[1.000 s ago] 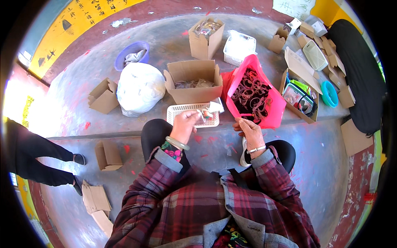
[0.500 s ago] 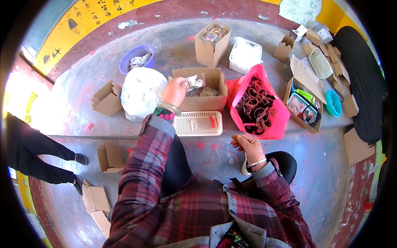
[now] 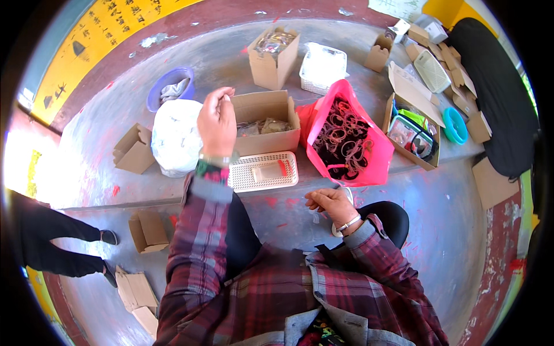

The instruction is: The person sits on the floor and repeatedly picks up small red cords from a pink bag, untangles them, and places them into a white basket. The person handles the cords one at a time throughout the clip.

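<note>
My left hand is raised over the left side of an open cardboard box. Its fingers are loosely bent, the thumb stands a little apart, and nothing shows in them. Inside the box lie clear plastic packets. In front of the box stands a cream perforated plastic basket with a small clear packet and a red piece in it. My right hand hovers above my right knee, fingers curled in and thumb against them, with nothing visible in it. Beyond it a pink bag holds many dark and pinkish loops.
On the left of the ledge are a white plastic bag, a small open carton and a purple basin. Farther back stand a filled carton and a white basket. A person in black trousers stands at left.
My left hand has let go of the clear packet it held over the box and moved up and left. My right hand stays curled near my knee. The whole view has shifted slightly.
</note>
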The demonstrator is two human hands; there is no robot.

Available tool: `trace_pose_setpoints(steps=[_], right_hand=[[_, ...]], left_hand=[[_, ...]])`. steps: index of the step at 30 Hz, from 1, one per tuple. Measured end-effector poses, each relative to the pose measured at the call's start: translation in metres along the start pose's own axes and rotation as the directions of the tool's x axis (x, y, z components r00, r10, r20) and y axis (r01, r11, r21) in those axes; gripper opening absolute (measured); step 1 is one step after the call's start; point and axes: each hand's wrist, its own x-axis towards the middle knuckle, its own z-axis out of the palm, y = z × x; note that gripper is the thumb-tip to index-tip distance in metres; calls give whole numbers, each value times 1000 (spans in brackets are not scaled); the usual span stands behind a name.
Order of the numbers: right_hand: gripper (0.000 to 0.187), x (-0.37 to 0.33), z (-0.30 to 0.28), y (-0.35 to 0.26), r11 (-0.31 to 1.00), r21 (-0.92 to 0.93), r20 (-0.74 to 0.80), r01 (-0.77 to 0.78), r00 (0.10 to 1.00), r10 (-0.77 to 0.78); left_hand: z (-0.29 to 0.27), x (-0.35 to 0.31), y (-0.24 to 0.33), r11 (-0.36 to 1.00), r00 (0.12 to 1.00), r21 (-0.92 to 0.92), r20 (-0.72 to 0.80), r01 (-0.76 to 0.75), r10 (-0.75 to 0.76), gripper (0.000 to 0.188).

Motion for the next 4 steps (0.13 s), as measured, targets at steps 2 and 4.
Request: trace_pose_setpoints(steps=[2,4], right_hand=[[26,0,1,4,999,-19,17,-40,999,41],[25,0,4,5,999,-36,31,-29,999,30]], left_hand=[[-13,-27,86,946,973,-228,-44,-229,225,18],[-27,-36,118,857,861,-111,-155,-503,485,18]])
